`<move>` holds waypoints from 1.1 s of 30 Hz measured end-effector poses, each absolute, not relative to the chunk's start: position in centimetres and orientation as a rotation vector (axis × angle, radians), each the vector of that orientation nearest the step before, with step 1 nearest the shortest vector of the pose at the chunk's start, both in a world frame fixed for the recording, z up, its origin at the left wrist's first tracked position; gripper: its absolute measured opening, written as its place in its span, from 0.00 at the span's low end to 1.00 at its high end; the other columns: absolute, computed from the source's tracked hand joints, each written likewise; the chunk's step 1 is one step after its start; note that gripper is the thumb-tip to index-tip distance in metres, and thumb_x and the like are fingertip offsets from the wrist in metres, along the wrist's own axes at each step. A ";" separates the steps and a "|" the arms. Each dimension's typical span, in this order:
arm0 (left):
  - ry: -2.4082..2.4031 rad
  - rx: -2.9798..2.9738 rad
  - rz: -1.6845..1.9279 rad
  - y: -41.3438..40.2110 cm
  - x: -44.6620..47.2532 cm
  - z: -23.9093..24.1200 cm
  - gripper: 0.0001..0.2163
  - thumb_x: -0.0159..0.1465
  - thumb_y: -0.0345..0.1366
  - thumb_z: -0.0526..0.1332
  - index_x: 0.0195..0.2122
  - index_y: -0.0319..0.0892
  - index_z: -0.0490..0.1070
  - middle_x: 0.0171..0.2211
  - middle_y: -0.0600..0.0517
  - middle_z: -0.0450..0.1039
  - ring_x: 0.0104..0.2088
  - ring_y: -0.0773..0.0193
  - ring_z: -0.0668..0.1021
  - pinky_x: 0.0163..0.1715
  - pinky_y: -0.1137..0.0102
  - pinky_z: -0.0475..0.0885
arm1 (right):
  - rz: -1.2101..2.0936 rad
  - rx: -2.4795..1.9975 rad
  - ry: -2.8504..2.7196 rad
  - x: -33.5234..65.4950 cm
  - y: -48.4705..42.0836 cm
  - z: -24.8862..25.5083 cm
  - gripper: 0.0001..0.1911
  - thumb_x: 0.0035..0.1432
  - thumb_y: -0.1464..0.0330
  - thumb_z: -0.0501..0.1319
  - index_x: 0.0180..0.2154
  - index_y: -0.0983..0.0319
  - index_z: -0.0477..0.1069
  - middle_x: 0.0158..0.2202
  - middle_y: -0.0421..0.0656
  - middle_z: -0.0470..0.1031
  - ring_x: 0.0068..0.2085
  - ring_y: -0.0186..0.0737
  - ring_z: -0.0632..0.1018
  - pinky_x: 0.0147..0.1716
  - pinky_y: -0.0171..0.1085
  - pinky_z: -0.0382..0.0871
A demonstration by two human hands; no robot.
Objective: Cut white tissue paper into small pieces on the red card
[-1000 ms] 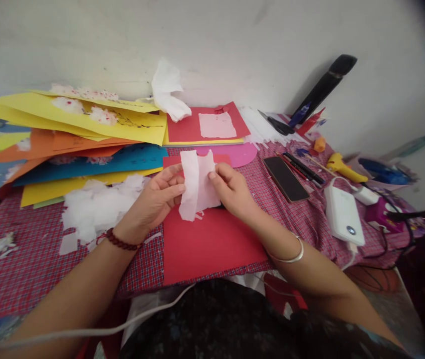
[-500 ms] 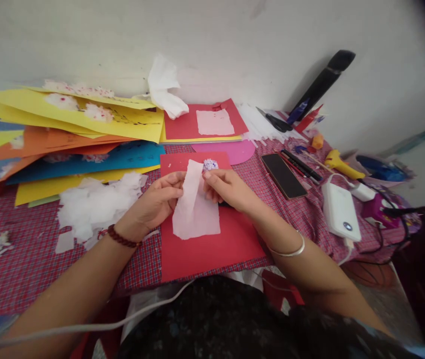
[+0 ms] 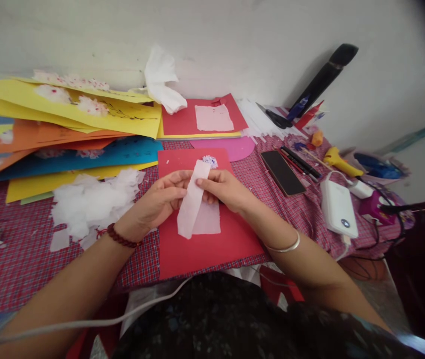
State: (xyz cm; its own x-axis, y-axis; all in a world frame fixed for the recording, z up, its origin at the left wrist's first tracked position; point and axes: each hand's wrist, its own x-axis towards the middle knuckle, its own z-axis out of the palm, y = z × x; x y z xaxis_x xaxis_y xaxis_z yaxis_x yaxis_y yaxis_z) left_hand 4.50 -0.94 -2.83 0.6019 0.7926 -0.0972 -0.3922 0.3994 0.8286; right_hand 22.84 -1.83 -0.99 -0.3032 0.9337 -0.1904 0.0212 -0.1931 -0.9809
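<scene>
Both hands pinch a thin white tissue sheet (image 3: 193, 202) above a red card (image 3: 205, 239) lying on the checked tablecloth (image 3: 29, 259). My left hand (image 3: 156, 202), closed, grips the sheet's left edge, where a strip is folded over. My right hand (image 3: 225, 189), also closed, holds its upper right part. A small white and purple tissue flower (image 3: 210, 161) sits on the card just beyond my fingers.
A heap of white tissue scraps (image 3: 89, 202) lies left of the card. Behind it are stacked coloured sheets (image 3: 70, 129). To the right are a phone (image 3: 282, 172), pens (image 3: 300, 162), a white power bank (image 3: 337, 208), a yellow glue gun (image 3: 337, 159) and scissors (image 3: 276, 118).
The tissue sheet, first held up with its left strip standing, was lowered towards the red card, and the left strip now lies folded over the rest. The small flower has come into sight.
</scene>
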 end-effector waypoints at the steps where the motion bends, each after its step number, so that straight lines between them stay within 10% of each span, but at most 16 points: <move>1: 0.586 0.860 0.836 -0.9 4.5 -2.7 0.16 0.53 0.30 0.68 0.45 0.41 0.77 0.32 0.51 0.79 0.31 0.63 0.80 0.32 0.70 0.75 | 1.559 -1.164 -1.266 23.0 -1.7 -1.0 0.14 0.55 0.61 0.66 0.25 0.63 0.70 0.17 0.35 0.70 0.16 0.26 0.68 0.15 0.26 0.61; 6: 0.885 0.851 1.198 -0.4 4.2 -2.1 0.02 0.58 0.32 0.66 0.31 0.40 0.75 0.24 0.55 0.73 0.24 0.71 0.75 0.26 0.75 0.71 | 1.377 -1.014 -0.894 24.1 -1.1 -0.1 0.13 0.56 0.58 0.65 0.28 0.60 0.69 0.24 0.37 0.76 0.23 0.30 0.77 0.23 0.28 0.73; 10: 0.794 0.947 1.045 -0.5 3.8 -1.8 0.21 0.63 0.49 0.63 0.20 0.39 0.70 0.20 0.52 0.70 0.20 0.70 0.72 0.20 0.75 0.67 | 1.382 -0.958 -0.792 24.0 -1.1 -0.3 0.14 0.55 0.57 0.66 0.30 0.59 0.68 0.31 0.37 0.79 0.29 0.32 0.81 0.27 0.30 0.76; 13: 0.620 1.009 0.688 -1.3 4.4 -2.0 0.30 0.56 0.66 0.60 0.29 0.38 0.76 0.27 0.45 0.77 0.27 0.62 0.78 0.25 0.70 0.73 | 1.482 -0.926 -0.770 23.4 -1.2 -1.1 0.15 0.50 0.58 0.70 0.30 0.60 0.70 0.27 0.36 0.78 0.26 0.32 0.80 0.25 0.29 0.76; 20: 0.678 0.864 0.857 -2.7 5.7 -2.0 0.21 0.57 0.46 0.71 0.47 0.40 0.73 0.48 0.44 0.77 0.43 0.60 0.78 0.36 0.69 0.77 | 1.556 -0.896 -0.597 23.2 -1.6 -1.4 0.13 0.44 0.65 0.74 0.27 0.61 0.72 0.20 0.35 0.77 0.23 0.33 0.79 0.25 0.30 0.77; 33: 1.169 0.807 0.924 -8.5 2.1 -2.0 0.10 0.54 0.32 0.69 0.35 0.38 0.71 0.18 0.55 0.73 0.16 0.70 0.73 0.16 0.77 0.68 | 1.678 -1.284 -0.782 24.6 -10.5 -2.8 0.17 0.47 0.59 0.71 0.29 0.62 0.69 0.26 0.39 0.80 0.17 0.29 0.75 0.15 0.27 0.71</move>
State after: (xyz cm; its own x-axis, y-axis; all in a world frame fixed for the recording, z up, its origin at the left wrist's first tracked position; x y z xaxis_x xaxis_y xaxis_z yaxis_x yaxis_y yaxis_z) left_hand 2.15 -8.49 -1.97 0.1309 0.9101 -0.3931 -0.1721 0.4113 0.8951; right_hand 24.57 -10.50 -2.75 -0.1009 0.9005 -0.4231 -0.2557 -0.4344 -0.8637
